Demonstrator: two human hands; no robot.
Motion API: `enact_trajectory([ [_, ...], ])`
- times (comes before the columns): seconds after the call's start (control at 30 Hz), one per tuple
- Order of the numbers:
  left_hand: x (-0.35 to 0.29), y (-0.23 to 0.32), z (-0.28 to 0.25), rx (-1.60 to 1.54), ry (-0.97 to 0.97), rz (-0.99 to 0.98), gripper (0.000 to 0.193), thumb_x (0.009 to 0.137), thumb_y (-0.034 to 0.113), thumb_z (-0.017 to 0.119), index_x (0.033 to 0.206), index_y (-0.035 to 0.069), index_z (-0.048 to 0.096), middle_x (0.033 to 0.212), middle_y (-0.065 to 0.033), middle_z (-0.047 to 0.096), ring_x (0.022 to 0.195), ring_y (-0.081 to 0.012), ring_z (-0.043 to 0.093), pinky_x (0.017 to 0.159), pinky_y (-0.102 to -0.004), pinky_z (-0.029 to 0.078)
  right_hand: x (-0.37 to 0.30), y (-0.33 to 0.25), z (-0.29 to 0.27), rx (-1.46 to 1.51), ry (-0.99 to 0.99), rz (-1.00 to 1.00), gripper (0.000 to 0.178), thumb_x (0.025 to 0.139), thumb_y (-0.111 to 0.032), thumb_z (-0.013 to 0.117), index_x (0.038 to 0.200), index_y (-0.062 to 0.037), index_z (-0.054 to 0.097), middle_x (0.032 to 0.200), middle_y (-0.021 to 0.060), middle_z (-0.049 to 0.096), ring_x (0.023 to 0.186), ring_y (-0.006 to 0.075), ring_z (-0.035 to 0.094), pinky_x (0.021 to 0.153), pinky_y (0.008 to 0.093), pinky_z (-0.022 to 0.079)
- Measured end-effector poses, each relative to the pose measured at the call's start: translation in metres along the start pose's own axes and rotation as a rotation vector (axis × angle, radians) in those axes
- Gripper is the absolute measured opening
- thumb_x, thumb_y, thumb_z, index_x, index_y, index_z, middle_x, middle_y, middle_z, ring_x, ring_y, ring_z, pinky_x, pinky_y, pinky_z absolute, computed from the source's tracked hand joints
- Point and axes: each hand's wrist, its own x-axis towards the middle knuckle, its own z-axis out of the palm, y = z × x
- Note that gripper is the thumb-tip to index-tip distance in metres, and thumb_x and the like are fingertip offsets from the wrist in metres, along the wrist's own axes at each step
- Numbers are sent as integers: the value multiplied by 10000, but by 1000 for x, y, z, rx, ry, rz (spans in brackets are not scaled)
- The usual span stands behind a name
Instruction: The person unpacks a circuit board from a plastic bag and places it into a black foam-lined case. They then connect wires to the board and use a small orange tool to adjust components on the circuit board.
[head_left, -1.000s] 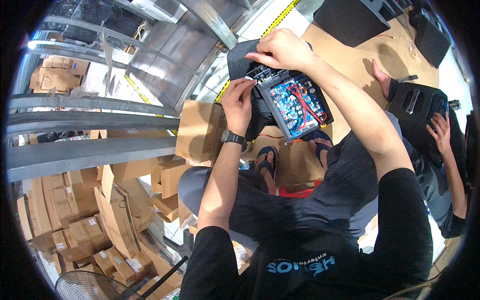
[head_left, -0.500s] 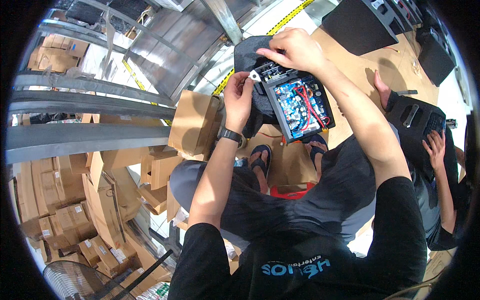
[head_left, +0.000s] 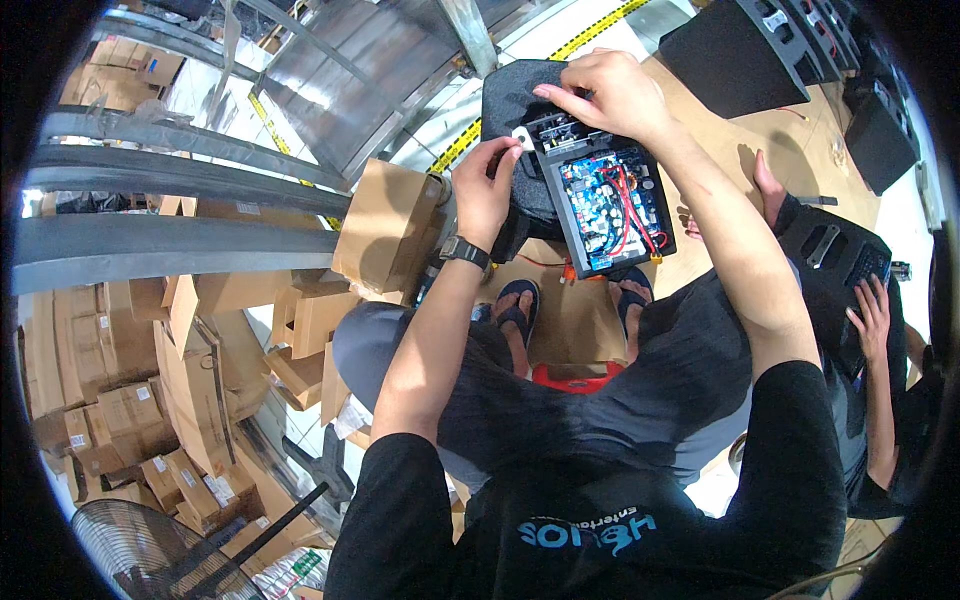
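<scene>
Boards, blue and full of tiny bits, sit in a grey tray to the right of the left hand, and closer to the person than the right hand. The left thumb and finger look pinched on a small white tag. The right hand bends over the tray's far end, thumb away from its fingers; I can't tell if it grips anything. Just past the left hand is a black case. Red wires loop over the boards. I think the tray is stiff and a bit heavy, so hold its sides. The boards could break and the wires could snag, so keep fingers off. The tag seems light; pinch its edge.
</scene>
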Motion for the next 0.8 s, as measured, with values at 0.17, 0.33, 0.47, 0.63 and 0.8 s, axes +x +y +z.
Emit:
enact_trajectory([
  [0.17, -3, 5, -5, -34, -54, -134, 164, 977, 134, 730, 1097, 29, 770, 995, -87, 790, 853, -176, 727, 784, -304, 549, -1, -2, 0, 29, 1, 15, 546, 982, -495, 646, 652, -61, 682, 624, 139, 637, 627, 356, 663, 621, 451, 528],
  [0.33, -5, 5, 2, -34, 29, -101, 219, 1022, 125, 669, 1187, 2, 743, 1064, -72, 787, 835, -70, 647, 710, -241, 516, -1, -1, 0, 8, 6, 2, 547, 970, -500, 663, 642, -63, 672, 616, 135, 629, 618, 353, 657, 613, 444, 525],
  [0.47, -6, 3, 5, -72, 55, -124, 229, 1008, 82, 660, 1211, -6, 718, 1080, -125, 791, 956, -188, 757, 839, -297, 571, -2, -2, 0, 15, -1, -4, 547, 949, -508, 687, 631, -63, 662, 611, 133, 625, 615, 348, 658, 610, 442, 525],
  [0.63, -9, 8, 8, -54, 52, -66, 248, 1019, 36, 626, 1254, -1, 697, 1072, -112, 792, 887, -137, 734, 816, -280, 575, -1, -4, 0, 60, -26, -23, 568, 904, -559, 716, 619, -72, 642, 596, 123, 612, 609, 339, 659, 603, 438, 523],
  [0.8, -14, 13, 14, -184, -3, -75, 267, 1036, 22, 605, 1293, -28, 662, 1122, -113, 774, 972, -121, 719, 821, -263, 585, 0, -2, -2, 56, -44, -74, 598, 860, -612, 735, 625, -73, 625, 586, 106, 601, 614, 337, 662, 598, 435, 521],
])
